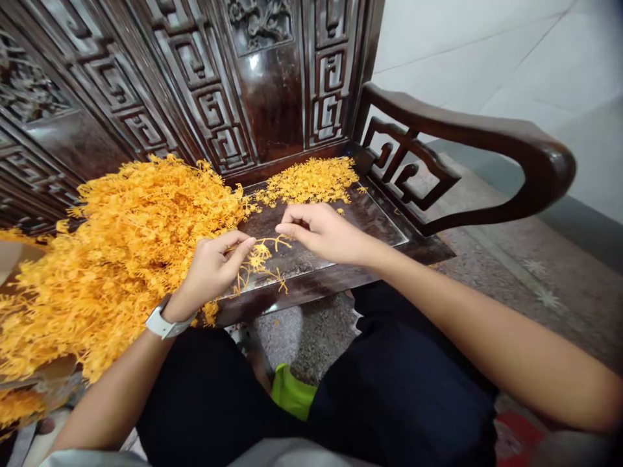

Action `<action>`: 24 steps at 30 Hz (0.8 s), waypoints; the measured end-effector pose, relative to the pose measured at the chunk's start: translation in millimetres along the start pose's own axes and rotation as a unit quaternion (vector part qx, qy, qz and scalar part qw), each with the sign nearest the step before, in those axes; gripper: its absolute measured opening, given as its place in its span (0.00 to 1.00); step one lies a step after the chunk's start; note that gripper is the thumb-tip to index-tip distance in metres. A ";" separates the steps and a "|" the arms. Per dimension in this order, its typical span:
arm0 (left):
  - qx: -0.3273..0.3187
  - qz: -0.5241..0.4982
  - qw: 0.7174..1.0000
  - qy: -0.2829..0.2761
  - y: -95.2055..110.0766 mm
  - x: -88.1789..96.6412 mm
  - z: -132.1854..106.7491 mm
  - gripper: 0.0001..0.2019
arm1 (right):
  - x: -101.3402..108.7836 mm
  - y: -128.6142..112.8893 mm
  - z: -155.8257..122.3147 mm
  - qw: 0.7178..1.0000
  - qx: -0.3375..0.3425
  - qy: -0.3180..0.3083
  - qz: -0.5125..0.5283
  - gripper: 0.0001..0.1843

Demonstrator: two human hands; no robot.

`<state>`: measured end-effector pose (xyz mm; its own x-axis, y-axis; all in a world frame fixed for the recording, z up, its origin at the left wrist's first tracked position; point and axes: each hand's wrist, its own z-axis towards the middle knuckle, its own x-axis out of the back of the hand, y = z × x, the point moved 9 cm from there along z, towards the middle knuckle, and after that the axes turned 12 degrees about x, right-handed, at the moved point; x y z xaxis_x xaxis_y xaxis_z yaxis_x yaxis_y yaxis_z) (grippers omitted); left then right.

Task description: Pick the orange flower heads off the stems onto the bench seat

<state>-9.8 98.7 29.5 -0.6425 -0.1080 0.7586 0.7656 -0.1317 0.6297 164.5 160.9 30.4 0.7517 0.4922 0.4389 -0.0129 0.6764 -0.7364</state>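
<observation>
My left hand (211, 266), with a pale watch strap (168, 323) at the wrist, pinches a thin orange-yellow plastic flower sprig (276, 242) between thumb and forefinger. The sprig's branched tips point right, toward my right hand (324, 232). That hand is closed in a pinch just above the bench seat; whatever its fingertips hold is too small or hidden to make out. Below the hands, more stripped-looking stems and a small flower cluster (259, 258) lie on the dark wooden seat (321, 274). A big heap of orange-yellow plastic sprigs (146, 224) rises beside my left hand.
A smaller pile of loose yellow flower pieces (311, 181) lies against the carved backrest (275, 110). The curved wooden armrest (467, 139) bounds the seat on the right. Something bright green (292, 392) is below, between my legs.
</observation>
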 end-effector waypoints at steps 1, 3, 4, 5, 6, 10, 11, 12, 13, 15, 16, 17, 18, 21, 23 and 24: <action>0.004 0.006 1.000 -0.007 -1.0 -1.7 -0.6 0.15 | 4.3 -5.4 0.8 0.999 0.019 -0.001 -0.049 0.22; 0.018 0.009 1.000 -0.017 -4.1 -5.1 0.7 0.16 | 6.9 -16.6 1.4 0.991 0.053 -0.026 -0.123 0.18; 0.027 0.007 0.999 -0.019 -6.3 -6.5 2.4 0.16 | 5.9 -21.9 1.1 0.985 0.067 -0.042 -0.151 0.17; 0.035 0.006 0.999 -0.018 -8.9 -7.3 4.7 0.16 | 3.4 -26.3 0.2 0.979 0.075 -0.063 -0.177 0.16; 0.042 0.005 0.999 -0.015 -11.7 -7.7 7.2 0.15 | -0.5 -30.0 -1.1 0.972 0.078 -0.086 -0.202 0.15; 0.048 0.014 0.999 -0.009 -20.1 -8.5 14.7 0.11 | -20.0 -42.6 -6.7 0.948 0.060 -0.170 -0.263 0.12; 0.046 0.015 0.999 -0.011 -20.5 -9.3 15.3 0.10 | -26.3 -45.6 -7.8 0.942 0.055 -0.195 -0.267 0.12; 0.043 0.015 0.999 -0.015 -19.8 -10.7 15.3 0.10 | -32.5 -48.2 -8.6 0.936 0.049 -0.220 -0.271 0.13; 0.041 0.016 0.999 -0.018 -18.3 -12.8 15.1 0.10 | -38.5 -50.2 -9.2 0.928 0.044 -0.245 -0.278 0.13; 0.036 0.019 0.999 -0.023 -14.1 -18.4 14.9 0.10 | -47.7 -53.0 -8.9 0.908 0.038 -0.285 -0.304 0.13; 0.034 0.020 0.999 -0.023 -12.3 -21.3 15.2 0.10 | -50.2 -54.2 -8.1 0.899 0.036 -0.298 -0.320 0.13; 0.032 0.019 0.999 -0.026 -11.3 -24.2 16.2 0.10 | -50.8 -56.0 -7.1 0.893 0.034 -0.304 -0.332 0.13; 0.033 0.017 0.999 -0.029 -12.1 -26.1 17.8 0.10 | -49.6 -59.5 -6.2 0.893 0.033 -0.302 -0.334 0.14; 0.085 0.008 0.996 0.029 -33.0 -8.0 27.6 0.06 | -46.2 -95.2 -11.1 0.930 0.089 -0.299 -0.193 0.15; 0.139 -0.008 0.984 0.110 -55.7 22.3 32.2 0.08 | -39.0 -137.2 -22.8 0.939 0.163 -0.302 -0.003 0.15; 0.145 -0.018 0.981 0.129 -62.9 34.9 34.0 0.11 | -33.0 -156.3 -29.9 0.929 0.191 -0.305 0.089 0.14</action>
<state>-79.3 136.7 22.1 -0.6276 -0.3590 0.6908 0.6951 0.1411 0.7049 161.4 22.6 115.6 0.2027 0.7553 0.6232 -0.4228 0.6416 -0.6400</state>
